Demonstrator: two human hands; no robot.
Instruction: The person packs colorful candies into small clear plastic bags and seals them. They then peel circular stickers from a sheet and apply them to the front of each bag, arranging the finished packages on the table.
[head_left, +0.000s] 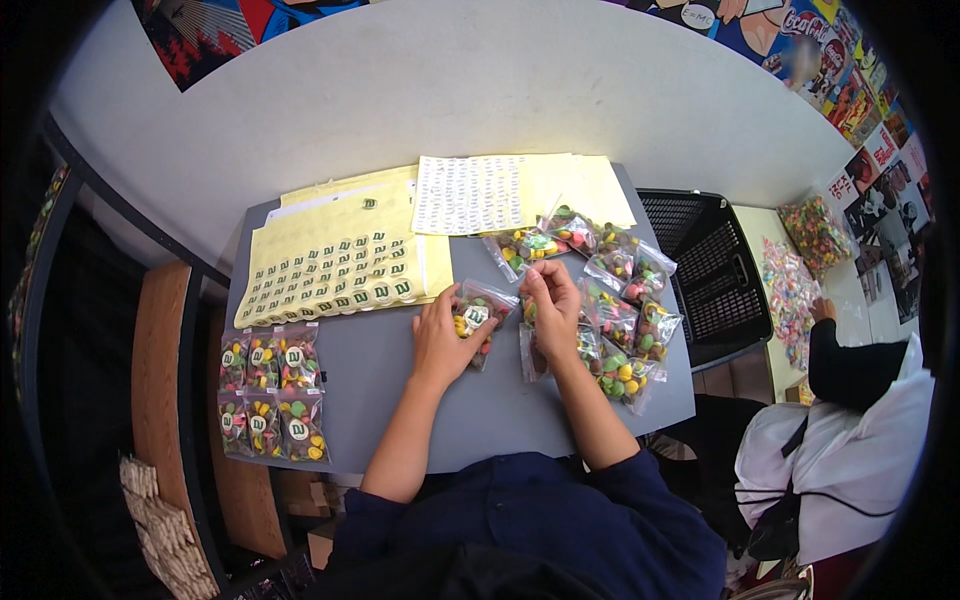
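My left hand (442, 337) grips a clear zip bag of colourful candies (480, 356) on the grey table, its thumb on the bag's round white sticker (475, 316). Just right of that bag, my right hand (553, 304) is raised with thumb and fingertips pinched together; no object shows between them. Beneath and around it lie several loose candy bags (619, 375) without visible stickers. At the table's left, several stickered bags (298, 429) lie flat in two rows. Behind my left hand is a yellow sheet of round stickers (330, 274), partly peeled off.
Another sheet with small labels (469, 195) lies at the table's back. A black plastic crate (716, 262) stands off the right edge. Further right, a person's hand (823, 308) touches a heap of wrapped sweets (787, 296) beside a large filled bag (816, 234). Shelving (161, 375) stands left.
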